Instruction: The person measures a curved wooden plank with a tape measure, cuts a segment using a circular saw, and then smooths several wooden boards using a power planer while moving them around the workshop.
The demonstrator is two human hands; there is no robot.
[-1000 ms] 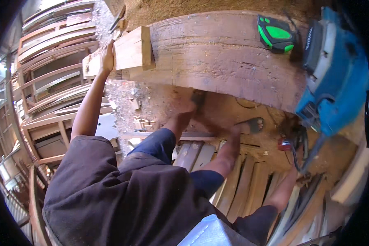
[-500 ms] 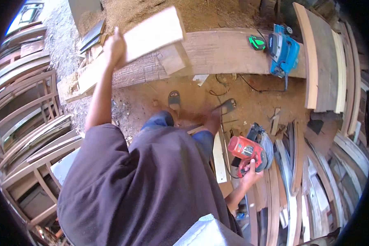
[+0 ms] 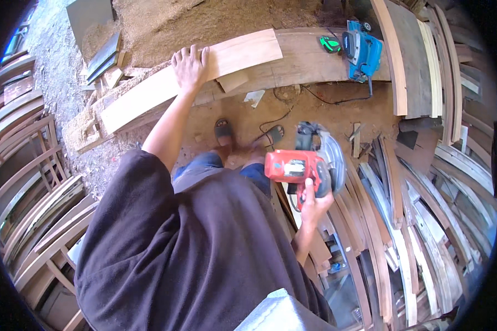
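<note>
A pale wooden board [image 3: 243, 52] lies along a long brown plank [image 3: 309, 60]. My left hand [image 3: 190, 69] rests flat on the pale board, fingers spread, tips at its far edge. A short wood block [image 3: 233, 81] pokes out from beneath it. In front of my legs, my right hand [image 3: 313, 204] grips the rear handle of a red circular saw [image 3: 294, 165], holding it up off the ground. The saw's round guard [image 3: 337, 160] faces right. Further right on the plank sit a blue electric planer [image 3: 364, 52] and a small green-and-black object [image 3: 329, 44].
Many wood strips [image 3: 370, 243] lie stacked at the lower right, and upright boards [image 3: 417, 66] stand at the right. Wooden frames [image 3: 25, 160] line the left. Offcuts [image 3: 106, 58] sit near the plank's left end. A cord [image 3: 328, 102] trails over the ground by my sandalled feet.
The pale board has come down from a raised, tilted position onto the plank. My left hand has opened over it. My right hand has brought the circular saw leftward and higher in view.
</note>
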